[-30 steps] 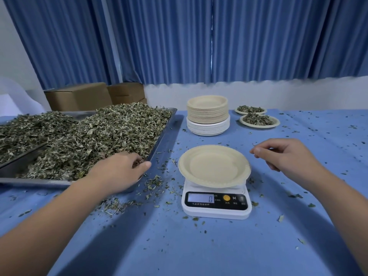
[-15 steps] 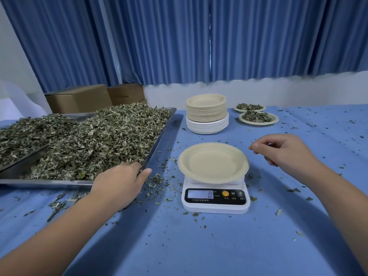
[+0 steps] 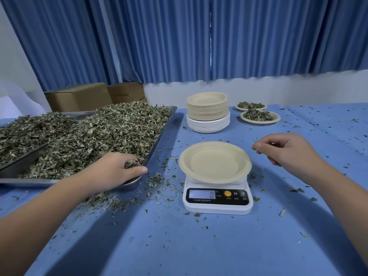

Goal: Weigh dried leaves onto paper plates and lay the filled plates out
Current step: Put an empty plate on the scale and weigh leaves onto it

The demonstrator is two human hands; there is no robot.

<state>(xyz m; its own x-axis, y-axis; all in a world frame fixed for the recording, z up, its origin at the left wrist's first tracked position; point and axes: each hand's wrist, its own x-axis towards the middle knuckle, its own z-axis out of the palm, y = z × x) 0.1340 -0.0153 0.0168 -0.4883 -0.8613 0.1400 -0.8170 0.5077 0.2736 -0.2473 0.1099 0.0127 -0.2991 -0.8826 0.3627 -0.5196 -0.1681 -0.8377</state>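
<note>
Dried leaves (image 3: pixel 103 136): heaped above the rim of a metal tray (image 3: pixel 29 181) on the left half of the table (image 3: pixel 179 246). A second heap (image 3: pixel 23 132) lies in another tray further left.

Left hand (image 3: pixel 117 170): at the tray's near right corner, grip clamped round a clump of the leaves, thumb lying over the rim. The scale stands to its right, apart from it.

Right hand (image 3: pixel 286 150): hangs just right of the plate's far edge, not touching it. Fingers curled, thumb against forefinger tip. A leaf scrap shows at the tips; cannot tell whether the grip has it or it lies on the cloth behind.

Stack of plates (image 3: pixel 208 110): behind the scale, tan plates on top of white ones. Two filled plates (image 3: pixel 259 117) sit to its right near the table's far edge, one behind the other.

Paper plate (image 3: pixel 215 162): tan, no leaves on it, centred on the scale (image 3: pixel 218 204) and overhanging it on both sides.

Room: a gap of blue cloth separates the tray edge from the scale. Open cloth runs in front of the scale and off to the right, strewn with crumbs (image 3: pixel 111 202), thickest below the tray corner.

Writing: display reads 0. An orange button and the letter M sit beside it; the small print under them is too fine to read.
</note>
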